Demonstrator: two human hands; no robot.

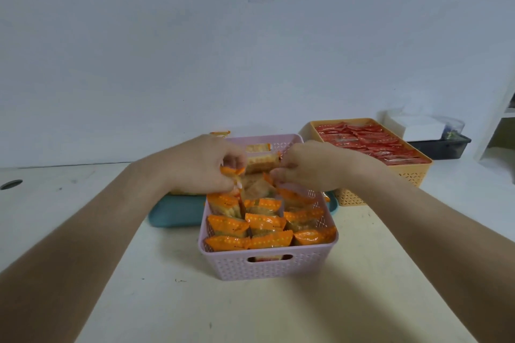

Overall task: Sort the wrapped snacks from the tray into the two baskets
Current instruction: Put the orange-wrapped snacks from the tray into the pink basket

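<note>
Closely, left hand (204,166), right hand (313,168) fingers pinching snacks (259,162), over packed pink basket (267,269) rim.

Brightness: I see soft, even indoor light, fairly bright; the wall (250,36) beyond the left hand (200,167) and right hand (309,167) reads flat blue-grey.
Shadows: faint, diffuse ones on the surface (278,309) beneath both forearms.
Glare: small glints on the orange wrappers (267,221) just below the hands.
Blur: fingers (281,175) smear; the wrapped snack (260,161) between the hands is soft.
Distortion: forearms stretch toward the lower corners.
</note>
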